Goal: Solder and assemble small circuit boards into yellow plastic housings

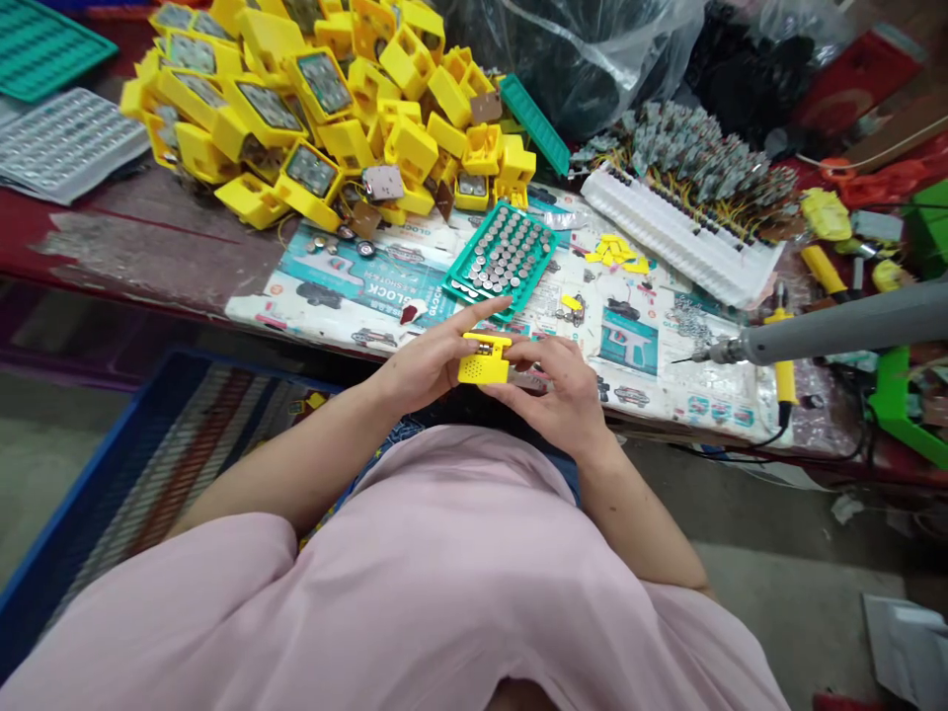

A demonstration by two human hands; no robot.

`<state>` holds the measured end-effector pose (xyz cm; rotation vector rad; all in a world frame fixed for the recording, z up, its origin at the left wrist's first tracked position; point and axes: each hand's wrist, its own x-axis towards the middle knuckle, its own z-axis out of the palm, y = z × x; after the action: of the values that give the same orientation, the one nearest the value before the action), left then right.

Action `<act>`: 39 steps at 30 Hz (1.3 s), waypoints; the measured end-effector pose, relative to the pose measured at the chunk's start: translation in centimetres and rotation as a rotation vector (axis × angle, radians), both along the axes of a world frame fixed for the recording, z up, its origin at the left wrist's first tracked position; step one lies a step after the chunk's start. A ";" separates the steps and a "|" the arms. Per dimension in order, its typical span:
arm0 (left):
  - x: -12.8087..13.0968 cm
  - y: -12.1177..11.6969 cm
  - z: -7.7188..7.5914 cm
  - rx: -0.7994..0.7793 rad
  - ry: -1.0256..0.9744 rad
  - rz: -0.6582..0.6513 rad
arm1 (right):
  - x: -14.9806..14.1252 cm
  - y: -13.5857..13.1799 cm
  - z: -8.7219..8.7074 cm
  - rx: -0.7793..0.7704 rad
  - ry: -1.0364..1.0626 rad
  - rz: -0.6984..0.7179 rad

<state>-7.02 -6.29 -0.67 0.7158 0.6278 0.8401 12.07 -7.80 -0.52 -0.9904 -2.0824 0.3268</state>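
Between both hands, at the table's front edge, is a small yellow plastic casing [483, 369] with a grid of little holes and an open slot where something metallic shows. My left hand [428, 363] grips its left side, thumb at the slot and index finger stretched out over a green tray. My right hand [561, 390] pinches the casing's right side between thumb and fingers. Just beyond, the green tray [451, 281] holds rows of small silver button cells [500, 252]. Small yellow plastic pieces [618, 254] lie to its right.
A big heap of yellow casings [348, 109] fills the back left. A screwdriver [829, 326] hangs in from the right above the table. Behind it, a white foam strip [673, 237] holds wired parts. A blue crate [96, 494] stands at lower left.
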 end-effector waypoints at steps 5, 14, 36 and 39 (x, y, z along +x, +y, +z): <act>-0.1 0.0 0.0 0.019 0.002 0.022 | -0.5 -0.3 -0.1 -0.005 0.052 -0.033; -0.3 -0.1 -0.6 0.096 0.079 0.063 | -0.7 -0.4 -0.3 -0.079 0.086 -0.014; -0.8 -0.6 -1.4 0.363 0.163 0.128 | 0.4 0.0 -0.7 0.384 0.049 -0.037; -1.0 -0.5 -1.6 0.390 0.158 0.116 | 0.4 -0.1 -0.4 0.431 -0.002 -0.041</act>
<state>-8.00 -6.80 -2.22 1.1151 0.6580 1.0345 12.48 -7.94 -0.92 -0.7689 -2.0131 -0.1422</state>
